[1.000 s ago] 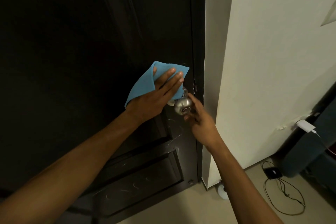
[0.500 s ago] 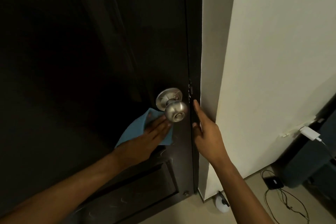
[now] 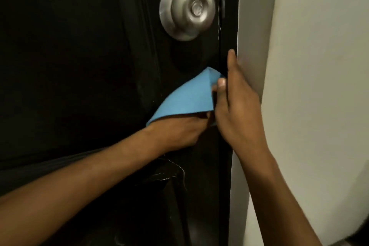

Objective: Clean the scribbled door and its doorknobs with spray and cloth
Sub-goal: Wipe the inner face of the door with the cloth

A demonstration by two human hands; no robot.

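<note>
A dark door [image 3: 79, 66] fills the left of the view, with a round silver doorknob [image 3: 187, 10] near its right edge. Faint white scribbles [image 3: 175, 171] show on the panel below my hands. My left hand [image 3: 179, 132] grips a blue cloth [image 3: 185, 100] and presses it against the door below the knob. My right hand [image 3: 237, 106] wraps around the door's edge, fingers extended upward along it, thumb touching the cloth's corner. No spray bottle is in sight.
A pale wall [image 3: 319, 86] and the door jamb [image 3: 253, 46] stand right of the door's edge. A dark object shows at the bottom right corner [image 3: 359, 237].
My left hand has dragged the cloth down from over the knob to well below it. My right hand has left the knob and now holds the door edge. The view has moved closer.
</note>
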